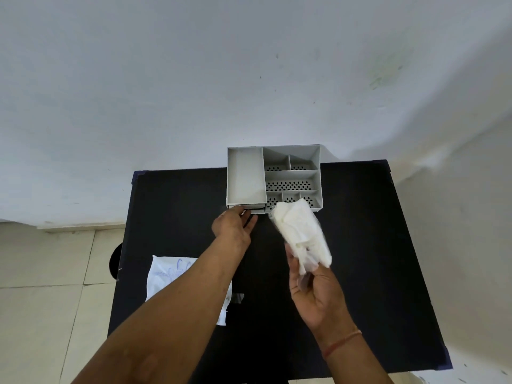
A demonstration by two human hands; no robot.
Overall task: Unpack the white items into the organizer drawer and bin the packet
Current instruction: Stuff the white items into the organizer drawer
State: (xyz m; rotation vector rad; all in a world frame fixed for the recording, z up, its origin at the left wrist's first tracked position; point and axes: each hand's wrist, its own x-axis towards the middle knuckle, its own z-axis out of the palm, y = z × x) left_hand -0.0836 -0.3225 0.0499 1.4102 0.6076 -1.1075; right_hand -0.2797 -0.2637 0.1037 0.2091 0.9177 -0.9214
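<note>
Your left hand (235, 225) has its fingers at the drawer (256, 209) front, low on the organizer (245, 176); whether they grip it, you cannot tell; your right hand (315, 289) pinches the white items (300, 234) by their lower end, raised just in front of the organizer; the packet (163, 275) lies flat on the table (360, 245) under your left forearm. Pull hard and the light organizer may slide with the drawer; a loose pinch may shed items onto the table.
</note>
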